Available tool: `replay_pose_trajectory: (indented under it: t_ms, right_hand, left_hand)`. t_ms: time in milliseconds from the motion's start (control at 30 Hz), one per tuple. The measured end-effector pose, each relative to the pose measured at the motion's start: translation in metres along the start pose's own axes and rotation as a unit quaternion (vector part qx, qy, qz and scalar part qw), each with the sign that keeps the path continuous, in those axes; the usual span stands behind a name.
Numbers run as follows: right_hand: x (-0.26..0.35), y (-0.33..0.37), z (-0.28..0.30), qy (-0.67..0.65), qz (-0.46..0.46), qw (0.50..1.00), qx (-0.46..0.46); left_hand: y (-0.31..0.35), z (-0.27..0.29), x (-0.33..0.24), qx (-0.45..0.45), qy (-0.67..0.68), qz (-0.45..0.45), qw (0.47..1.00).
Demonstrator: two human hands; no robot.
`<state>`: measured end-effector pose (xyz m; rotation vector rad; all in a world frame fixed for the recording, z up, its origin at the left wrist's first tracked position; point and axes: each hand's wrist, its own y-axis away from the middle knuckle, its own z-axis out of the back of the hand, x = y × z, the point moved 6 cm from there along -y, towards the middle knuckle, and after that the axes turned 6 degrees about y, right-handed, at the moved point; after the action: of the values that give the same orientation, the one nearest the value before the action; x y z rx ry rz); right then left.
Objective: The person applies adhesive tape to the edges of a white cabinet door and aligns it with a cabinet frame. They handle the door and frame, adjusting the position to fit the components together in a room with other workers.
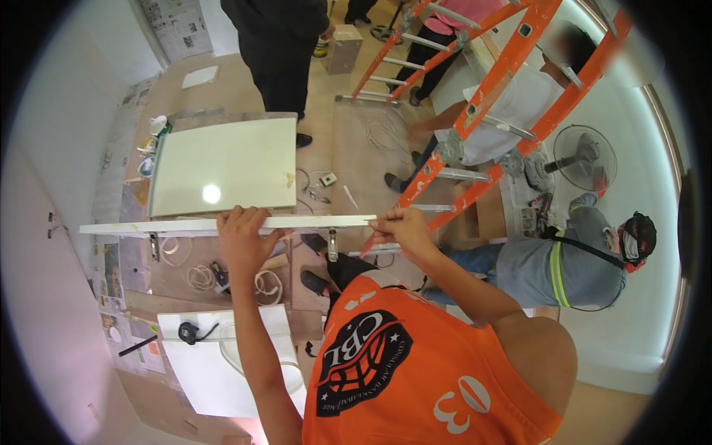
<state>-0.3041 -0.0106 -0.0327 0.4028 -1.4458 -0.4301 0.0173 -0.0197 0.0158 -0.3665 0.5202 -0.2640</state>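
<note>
A white cabinet door (178,225) stands on edge across the middle, seen along its narrow side. Two metal hinges are fitted to it: one hinge (333,245) near the right end, the other hinge (154,247) near the left. My left hand (245,236) is closed over the door's upper edge, fingers on top and thumb along the near side. At the right end, my right hand (403,231) pinches the door's corner with thumb and fingertips. Whether a thin strip is also between those fingers is hidden.
A glossy pale panel (226,165) lies just beyond. White sheets (200,371) with a tape measure (188,333) lie at lower left, near coiled edging strip (200,279) and a power drill (219,276). An orange ladder (475,111), a fan (585,158) and several people surround the area.
</note>
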Motion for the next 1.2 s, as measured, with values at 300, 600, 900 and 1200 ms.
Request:
replay_pose_trajectory:
  t_ms: [300,600,900,1200]
  right_hand:
    - [0.008,-0.01,0.006,0.134,0.053,0.99,-0.002]
    - [0.007,-0.009,0.003,0.121,0.005,0.992,0.028]
    - [0.022,0.001,-0.006,0.147,0.013,0.988,0.046]
    - [0.029,0.008,-0.005,0.236,0.117,0.965,0.008]
  left_hand:
    - [0.005,-0.001,0.008,-0.018,0.022,-0.013,0.999]
    - [0.012,-0.006,0.015,-0.026,0.026,-0.007,0.999]
    - [0.008,-0.006,0.014,-0.053,0.027,-0.015,0.998]
    - [0.008,-0.004,0.014,-0.046,0.027,-0.013,0.999]
